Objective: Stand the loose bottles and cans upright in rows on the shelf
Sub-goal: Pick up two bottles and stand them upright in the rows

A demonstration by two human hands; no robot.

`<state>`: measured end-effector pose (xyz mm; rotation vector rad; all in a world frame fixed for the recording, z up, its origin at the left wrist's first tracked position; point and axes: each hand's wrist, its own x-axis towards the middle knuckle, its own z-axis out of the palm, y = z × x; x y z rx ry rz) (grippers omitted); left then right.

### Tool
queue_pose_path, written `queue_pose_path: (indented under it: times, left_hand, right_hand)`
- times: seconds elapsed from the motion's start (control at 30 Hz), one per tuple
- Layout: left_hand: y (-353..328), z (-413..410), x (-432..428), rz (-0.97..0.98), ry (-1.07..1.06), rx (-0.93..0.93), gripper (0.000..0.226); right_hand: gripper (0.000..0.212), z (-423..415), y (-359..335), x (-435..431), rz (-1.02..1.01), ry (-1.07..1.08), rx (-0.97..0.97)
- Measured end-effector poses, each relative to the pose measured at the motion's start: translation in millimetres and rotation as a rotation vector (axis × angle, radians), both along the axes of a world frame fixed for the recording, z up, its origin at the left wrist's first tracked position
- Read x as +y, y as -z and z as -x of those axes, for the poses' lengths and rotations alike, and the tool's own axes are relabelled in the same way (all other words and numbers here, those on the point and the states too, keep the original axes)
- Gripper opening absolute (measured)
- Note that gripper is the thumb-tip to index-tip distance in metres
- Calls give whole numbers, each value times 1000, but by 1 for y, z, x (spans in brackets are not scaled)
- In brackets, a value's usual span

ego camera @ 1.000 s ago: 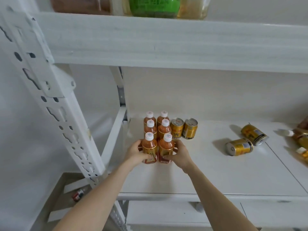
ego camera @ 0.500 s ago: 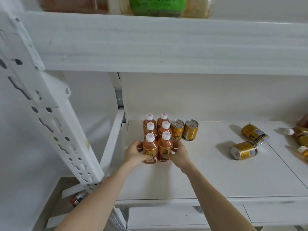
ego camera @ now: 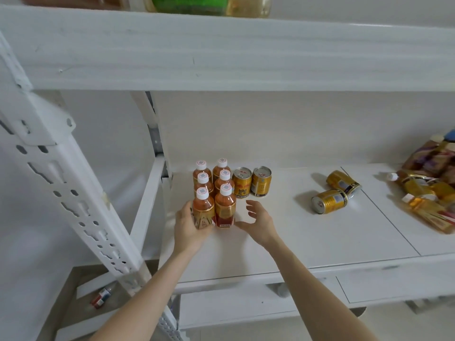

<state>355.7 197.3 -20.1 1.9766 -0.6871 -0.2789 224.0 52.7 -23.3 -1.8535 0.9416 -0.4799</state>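
Several orange tea bottles with white caps stand upright in two rows at the left end of the white shelf (ego camera: 307, 244). My left hand (ego camera: 188, 223) grips the front left bottle (ego camera: 202, 209). The front right bottle (ego camera: 225, 207) stands beside it. My right hand (ego camera: 258, 219) hovers open just right of that bottle, not touching it. Two gold cans (ego camera: 251, 180) stand upright behind, next to the bottle rows. Two more gold cans (ego camera: 330, 200) (ego camera: 343, 183) lie on their sides mid-shelf.
A heap of loose bottles (ego camera: 428, 193) lies at the shelf's right end. The upper shelf board (ego camera: 221, 50) hangs low overhead. A perforated white upright (ego camera: 66, 183) slants at the left. A small bottle (ego camera: 101, 296) lies on the floor below.
My right hand has let go of the front right bottle and drawn back to the right with fingers apart. The left hand still holds the front left bottle.
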Motion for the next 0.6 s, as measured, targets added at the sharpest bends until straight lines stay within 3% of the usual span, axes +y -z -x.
queue_pose_path:
  times: [0.27,0.6]
  left_hand:
    - [2,56,10,21,-10,-229,96]
    - [7,141,-23,-167,291,-418,90]
  right_hand:
    - [76,78,-2,-8,185,77,73]
    - [89,182,4,-25,531,106,355]
